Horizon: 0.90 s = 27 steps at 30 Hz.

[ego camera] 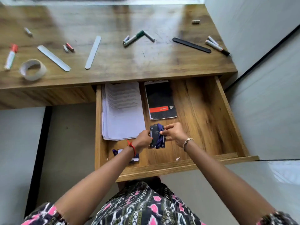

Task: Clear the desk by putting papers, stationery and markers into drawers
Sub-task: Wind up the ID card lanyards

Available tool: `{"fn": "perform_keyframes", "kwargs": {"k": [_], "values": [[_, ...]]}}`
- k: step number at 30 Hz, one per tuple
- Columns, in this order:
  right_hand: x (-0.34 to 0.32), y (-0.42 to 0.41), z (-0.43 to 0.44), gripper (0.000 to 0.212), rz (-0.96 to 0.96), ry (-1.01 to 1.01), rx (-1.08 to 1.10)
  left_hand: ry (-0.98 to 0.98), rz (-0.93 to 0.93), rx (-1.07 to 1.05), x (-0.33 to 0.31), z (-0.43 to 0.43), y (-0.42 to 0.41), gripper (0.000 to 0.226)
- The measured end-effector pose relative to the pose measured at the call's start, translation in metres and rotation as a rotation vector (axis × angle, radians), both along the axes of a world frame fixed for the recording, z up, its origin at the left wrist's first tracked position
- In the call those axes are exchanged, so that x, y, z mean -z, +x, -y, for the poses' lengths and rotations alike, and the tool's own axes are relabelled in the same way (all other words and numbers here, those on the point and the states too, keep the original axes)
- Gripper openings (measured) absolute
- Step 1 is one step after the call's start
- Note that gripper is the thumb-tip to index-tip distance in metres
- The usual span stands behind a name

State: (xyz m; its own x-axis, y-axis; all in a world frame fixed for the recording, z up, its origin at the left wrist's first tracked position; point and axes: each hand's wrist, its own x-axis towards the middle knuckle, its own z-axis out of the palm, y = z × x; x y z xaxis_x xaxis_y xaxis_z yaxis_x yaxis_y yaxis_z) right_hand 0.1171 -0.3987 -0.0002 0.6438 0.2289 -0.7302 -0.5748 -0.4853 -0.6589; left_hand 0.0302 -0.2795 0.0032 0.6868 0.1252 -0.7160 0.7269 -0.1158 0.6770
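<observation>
Both hands are over the open wooden drawer point(227, 111). My left hand point(142, 140) and my right hand point(174, 133) together hold a dark card holder with a blue lanyard wrapped round it point(156, 135), just above the drawer floor. In the drawer lie a stack of printed papers point(121, 111), a black notebook with a red band point(160, 99), and a second blue-and-white badge point(120, 152) partly hidden under my left wrist. On the desk top point(113, 62) lie markers point(133, 38), point(216, 46), a red-capped marker point(11, 56) and a tape roll point(33, 69).
Two grey rulers point(53, 57), point(93, 51) and a black ruler point(191, 45) lie on the desk. Small erasers or caps point(69, 47), point(195, 21), point(28, 32) are scattered about. A white wall point(259, 30) stands to the right. A scrap of paper point(177, 158) sits near the drawer front.
</observation>
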Motion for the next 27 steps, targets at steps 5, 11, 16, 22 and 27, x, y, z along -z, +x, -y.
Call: {"fn": "perform_keyframes", "kwargs": {"k": [5,11,16,22,27], "values": [[0.032,-0.011,0.017,0.026,-0.028,-0.057,-0.137,0.262,-0.078,0.111,0.031,0.020,-0.013,0.023],[0.052,-0.025,0.019,0.030,0.034,-0.086,-0.351,0.351,-0.066,0.015,0.017,0.030,-0.025,0.022],[0.060,-0.033,0.014,0.032,0.111,-0.121,-0.444,0.439,-0.125,-0.020,0.037,0.021,-0.029,0.023],[0.068,-0.034,0.013,0.044,0.141,-0.171,-0.563,0.528,-0.132,0.032,0.041,0.022,-0.027,0.015],[0.054,-0.014,0.004,0.041,0.182,-0.160,-0.617,0.647,-0.092,0.085,0.036,0.012,-0.017,0.020]]}}
